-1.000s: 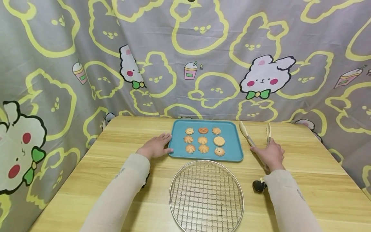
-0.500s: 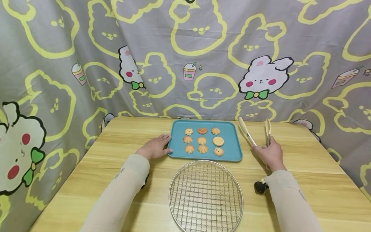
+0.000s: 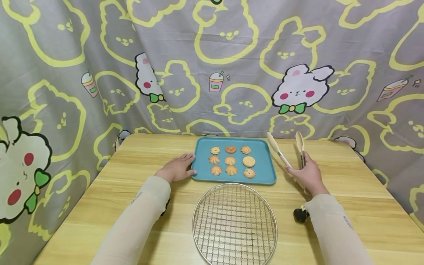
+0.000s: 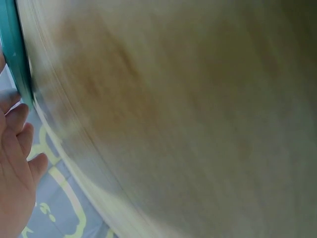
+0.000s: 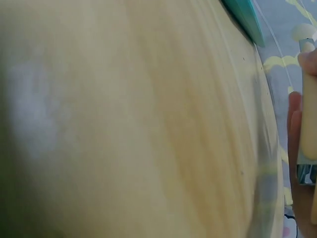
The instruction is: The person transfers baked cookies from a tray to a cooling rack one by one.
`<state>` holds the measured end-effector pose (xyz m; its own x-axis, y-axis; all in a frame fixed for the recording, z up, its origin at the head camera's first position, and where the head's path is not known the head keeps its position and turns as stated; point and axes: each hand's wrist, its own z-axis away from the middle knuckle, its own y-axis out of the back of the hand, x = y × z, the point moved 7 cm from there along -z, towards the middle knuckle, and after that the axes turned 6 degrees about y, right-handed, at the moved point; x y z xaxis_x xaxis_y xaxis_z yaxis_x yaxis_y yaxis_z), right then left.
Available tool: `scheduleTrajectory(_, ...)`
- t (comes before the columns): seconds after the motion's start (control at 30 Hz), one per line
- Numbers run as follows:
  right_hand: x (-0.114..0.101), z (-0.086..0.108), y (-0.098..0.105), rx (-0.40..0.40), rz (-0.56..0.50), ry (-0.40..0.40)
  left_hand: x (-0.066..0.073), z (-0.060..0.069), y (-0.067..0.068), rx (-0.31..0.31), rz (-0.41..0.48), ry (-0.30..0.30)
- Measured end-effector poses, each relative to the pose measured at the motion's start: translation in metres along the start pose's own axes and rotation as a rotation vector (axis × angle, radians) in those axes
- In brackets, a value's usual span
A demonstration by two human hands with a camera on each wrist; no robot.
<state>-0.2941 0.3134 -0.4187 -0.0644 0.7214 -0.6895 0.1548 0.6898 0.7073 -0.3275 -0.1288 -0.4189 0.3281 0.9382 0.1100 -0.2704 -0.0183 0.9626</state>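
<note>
My left hand (image 3: pixel 177 168) lies at the left edge of a teal tray (image 3: pixel 202 147), its fingers fairly straight and touching the rim. The left wrist view shows those fingers against the tray's side (image 4: pixel 15 54). Several cookies (image 3: pixel 249 161) sit in rows on the tray, a pretzel-shaped one (image 3: pixel 230 149) among them. To the right of the tray, my right hand (image 3: pixel 309 176) grips a pair of tongs (image 3: pixel 273 142) with beige tips and metal arms. The tongs' arms are spread apart, with nothing between the tips. The right wrist view catches only part of their handle (image 5: pixel 309 119).
A round wire cooling rack (image 3: pixel 235 224) lies in front of the tray on the wooden table (image 3: pixel 99 206). A black object (image 3: pixel 300 215) shows at the right sleeve's cuff. Behind the table hangs a grey patterned curtain (image 3: pixel 185 44).
My right hand has lifted the tongs a little and shifted their tips left, toward the tray. The left hand stays at the tray's edge.
</note>
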Motion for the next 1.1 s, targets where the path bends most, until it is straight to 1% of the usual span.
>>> scheduleTrajectory(0.1, -0.002, -0.001, -0.001, -0.021, -0.024, 0.022, 0.0, 0.0, 0.0, -0.001, -0.002, 0.001)
scheduleTrajectory(0.27, -0.005, -0.002, -0.003, -0.053, -0.028, 0.062, 0.0, 0.001, 0.0, 0.001, 0.0, -0.003)
scheduleTrajectory(0.37, -0.006, -0.002, -0.005, -0.083, -0.027, 0.058, 0.001, 0.002, 0.001, 0.008, 0.006, -0.011)
scheduleTrajectory(0.53, -0.009, 0.0, -0.008, -0.137, -0.046, 0.05, 0.001, 0.003, 0.0, 0.002, 0.006, -0.006)
scheduleTrajectory(0.83, -0.011, 0.007, -0.009, -0.208, -0.025, 0.05, 0.002, 0.003, 0.001, -0.003, 0.016, -0.005)
scheduleTrajectory(0.93, -0.01, 0.008, -0.009, -0.222, -0.004, 0.052, 0.002, 0.003, 0.001, -0.001, 0.012, -0.009)
scheduleTrajectory(1.1, -0.011, 0.009, -0.006, -0.224, 0.021, 0.071, 0.0, 0.001, 0.0, 0.0, 0.012, -0.004)
